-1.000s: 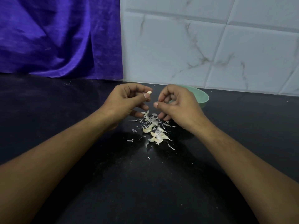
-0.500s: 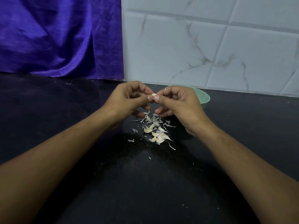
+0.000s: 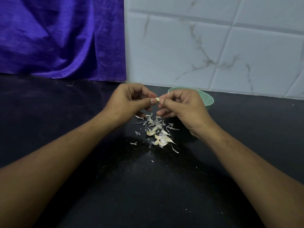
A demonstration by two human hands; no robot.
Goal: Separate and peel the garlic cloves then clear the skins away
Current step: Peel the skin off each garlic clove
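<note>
We find bare tabletop point(image 3: 65, 112) open on the left, on the far right, and near us between the forearms. Our left hand point(image 3: 128, 102) and right hand point(image 3: 184, 107) pinch 1 clove point(image 3: 157, 99) above littered cloves and skins point(image 3: 158, 134). A green bowl point(image 3: 208, 100) sits just behind the right hand. The tiled wall point(image 3: 197, 46) and purple cloth point(image 3: 57, 38) close the far edge.

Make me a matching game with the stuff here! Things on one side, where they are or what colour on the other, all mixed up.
Things:
1. clove being peeled
2. bowl
3. cloth
4. skins

Places and colours:
A. purple
B. scattered on the black counter
C. pinched between left hand and right hand
D. green

Pairs: 1-C, 2-D, 3-A, 4-B
</note>
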